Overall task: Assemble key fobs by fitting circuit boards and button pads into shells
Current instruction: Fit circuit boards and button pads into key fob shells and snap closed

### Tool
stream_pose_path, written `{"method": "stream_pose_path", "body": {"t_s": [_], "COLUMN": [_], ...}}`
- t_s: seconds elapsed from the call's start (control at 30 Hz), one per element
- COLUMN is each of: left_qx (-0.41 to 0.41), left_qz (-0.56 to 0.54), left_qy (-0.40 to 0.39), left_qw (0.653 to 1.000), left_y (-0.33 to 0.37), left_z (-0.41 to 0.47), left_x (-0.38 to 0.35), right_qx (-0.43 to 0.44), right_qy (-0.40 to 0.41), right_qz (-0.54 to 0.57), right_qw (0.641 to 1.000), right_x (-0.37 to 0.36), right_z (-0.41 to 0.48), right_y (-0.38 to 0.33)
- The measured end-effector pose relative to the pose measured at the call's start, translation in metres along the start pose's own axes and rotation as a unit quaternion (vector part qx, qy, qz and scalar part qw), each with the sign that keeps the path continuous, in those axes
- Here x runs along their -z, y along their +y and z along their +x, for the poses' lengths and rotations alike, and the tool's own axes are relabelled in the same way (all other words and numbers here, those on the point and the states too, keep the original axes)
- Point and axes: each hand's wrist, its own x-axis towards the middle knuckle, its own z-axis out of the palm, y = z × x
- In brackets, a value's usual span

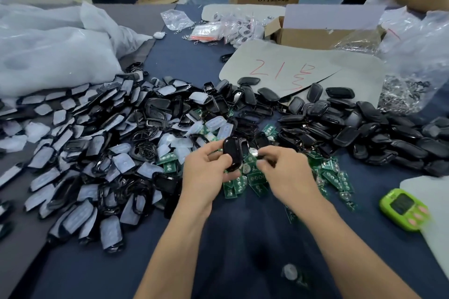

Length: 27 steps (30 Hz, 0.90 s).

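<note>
Our left hand [206,165] pinches a black shell [232,153] upright over the green board pile [245,182]. Right hand [284,170] fingertips close on a circuit board [251,156] at the shell's mouth. We square the board to the cavity, then press evenly; no forcing.

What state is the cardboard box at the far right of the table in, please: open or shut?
Open. The cardboard box has its flaps folded out, one at its left corner and a wide one standing up behind. Its contents cannot be seen.

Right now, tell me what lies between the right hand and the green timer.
Head view: loose green circuit boards on dark blue cloth, between right hand and timer.
</note>
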Motion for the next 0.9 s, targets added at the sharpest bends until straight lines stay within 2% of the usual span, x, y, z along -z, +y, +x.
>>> {"method": "stream_pose_path", "body": {"t_s": [0.13, 0.23, 0.33, 0.47, 0.53, 0.63, 0.7, 0.8, 0.9], "left_qx": [-0.027, -0.032, -0.028, -0.027, -0.027, -0.026, -0.022, -0.014, -0.007], "left_qz": [0.018, 0.011, 0.007, -0.010, -0.012, -0.015, -0.018, -0.021, -0.017], "left_qy": [0.030, 0.044, 0.026, 0.000, -0.001, -0.001, 0.006, 0.018, 0.029], "left_qw": [0.999, 0.998, 0.999, 1.000, 1.000, 1.000, 1.000, 1.000, 0.999], "left_y": [0.001, 0.003, 0.006, 0.009, 0.011, 0.010, 0.011, 0.011, 0.012], "left_z": [-0.009, -0.013, -0.016, -0.020, -0.020, -0.020, -0.021, -0.022, -0.022], "left_x": [0.002, 0.007, 0.013, 0.019, 0.020, 0.019, 0.018, 0.018, 0.018], "right_qx": [0.007, 0.030, -0.004, -0.041, -0.068, -0.101, -0.106, -0.114, -0.147], "right_qy": [-0.053, -0.063, -0.055, 0.005, 0.028, 0.016, 0.001, -0.003, 0.010], "right_qz": [-0.112, -0.130, -0.060, 0.051, 0.143, 0.288, 0.311, 0.270, 0.367], "right_qw": [0.992, 0.989, 0.997, 0.998, 0.987, 0.952, 0.944, 0.956, 0.918], "right_x": [-0.005, -0.003, 0.001, 0.009, 0.013, 0.018, 0.019, 0.015, 0.011], "right_z": [0.007, 0.010, 0.010, 0.006, 0.002, -0.001, -0.003, -0.004, -0.006], "right_y": [-0.020, -0.026, -0.027, -0.025, -0.025, -0.026, -0.025, -0.023, -0.022]}}
